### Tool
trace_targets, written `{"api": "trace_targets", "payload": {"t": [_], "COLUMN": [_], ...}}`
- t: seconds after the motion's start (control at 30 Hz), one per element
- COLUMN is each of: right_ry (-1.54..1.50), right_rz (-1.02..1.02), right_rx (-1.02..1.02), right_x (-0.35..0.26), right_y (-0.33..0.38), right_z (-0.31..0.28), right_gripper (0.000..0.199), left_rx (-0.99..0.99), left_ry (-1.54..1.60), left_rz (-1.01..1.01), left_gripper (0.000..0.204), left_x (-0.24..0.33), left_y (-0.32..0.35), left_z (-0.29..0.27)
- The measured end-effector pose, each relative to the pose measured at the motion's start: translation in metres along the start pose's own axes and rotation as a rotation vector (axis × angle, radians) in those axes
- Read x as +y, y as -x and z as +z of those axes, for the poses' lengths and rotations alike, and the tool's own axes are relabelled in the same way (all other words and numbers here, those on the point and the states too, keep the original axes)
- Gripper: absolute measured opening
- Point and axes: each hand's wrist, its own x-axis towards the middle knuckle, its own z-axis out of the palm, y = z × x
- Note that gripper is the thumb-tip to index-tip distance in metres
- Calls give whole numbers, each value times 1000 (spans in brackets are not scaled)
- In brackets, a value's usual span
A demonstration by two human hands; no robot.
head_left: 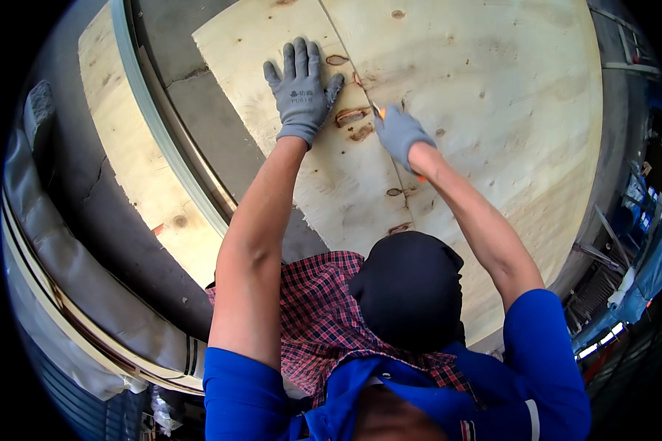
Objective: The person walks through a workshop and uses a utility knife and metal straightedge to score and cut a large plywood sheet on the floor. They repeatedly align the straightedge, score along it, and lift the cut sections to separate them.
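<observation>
Pale plywood sheet (493,140): spread grey-gloved left hand (301,92) near left edge, orange-handled cutter (382,114) gripped in grey-gloved right hand (401,135)—could skid on knots (351,117)!

Workshop-like place: large plywood sheet (522,140), concrete floor (206,110), blue sheeting (656,268)

I have the left hand (299,95) laid flat with its fingers pointing to the far side and its thumb spread to the right, the left forearm (268,191) reaching out behind it. My right hand (403,134) is curled into a fist, nearer than the left, and the bare right forearm (474,209) slants from the near right toward the far left.
</observation>
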Motion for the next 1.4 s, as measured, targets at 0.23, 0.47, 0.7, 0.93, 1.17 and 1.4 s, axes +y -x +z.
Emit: {"api": "trace_targets", "payload": {"t": [0.23, 0.47, 0.7, 0.93, 1.17, 1.4], "right_ry": [32, 59, 33, 28, -88, 67], "right_rz": [-22, 135, 146, 250, 291, 333], "right_rx": [-24, -110, -90, -207, -181, -490], "right_x": [10, 76, 84, 166, 171, 319], "right_y": [8, 90, 107, 181, 193, 347], "right_z": [8, 66, 76, 141, 148, 241], "right_gripper": [34, 36, 37, 33, 32, 32], "left_rx": [42, 32, 24, 61, 42, 67], "left_ry": [8, -52, -88, -78, -119, -63], "left_rz": [20, 8, 15, 38, 36, 43], "left_gripper": [71, 72, 73, 74, 75, 74], "left_x": [-2, 1, -1, -2, 0, -1], "left_y": [2, 2, 8, 2, 5, 5], "left_z": [3, 4, 7, 13, 15, 15]}}
